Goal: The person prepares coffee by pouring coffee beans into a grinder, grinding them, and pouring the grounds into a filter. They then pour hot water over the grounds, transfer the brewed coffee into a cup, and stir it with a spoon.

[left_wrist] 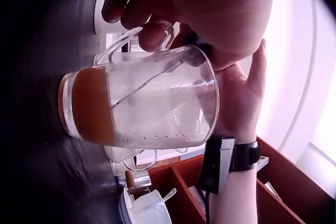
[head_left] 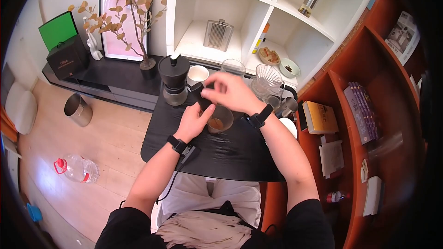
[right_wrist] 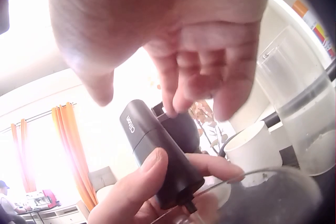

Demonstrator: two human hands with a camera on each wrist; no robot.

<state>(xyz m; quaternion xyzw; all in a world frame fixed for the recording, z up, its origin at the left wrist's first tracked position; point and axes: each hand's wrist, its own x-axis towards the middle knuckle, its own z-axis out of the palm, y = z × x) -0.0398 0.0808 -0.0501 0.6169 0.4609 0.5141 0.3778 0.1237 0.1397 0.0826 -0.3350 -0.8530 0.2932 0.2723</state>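
My left hand [head_left: 191,122] grips a black stick-shaped whisk [right_wrist: 157,155] between thumb and fingers, tilted over the rim of a glass mug [left_wrist: 147,100]. The whisk's thin metal shaft slants down into the mug, where brown liquid [left_wrist: 93,106] covers the bottom. In the left wrist view, some left fingers hang beside the mug's glass handle [left_wrist: 118,43]. My right hand [head_left: 230,92] is raised just above and beside the whisk's top; its fingers [right_wrist: 231,87] are extended and hold nothing. The whisk's tip is hard to make out.
A black grinder [head_left: 174,80] and a white cup [head_left: 198,74] stand behind my hands on the black table [head_left: 226,157]. Clear glassware [head_left: 267,79] is at the back right, near a metal cup [head_left: 288,106]. White shelves rise behind; a red-brown bookcase [head_left: 341,83] stands right.
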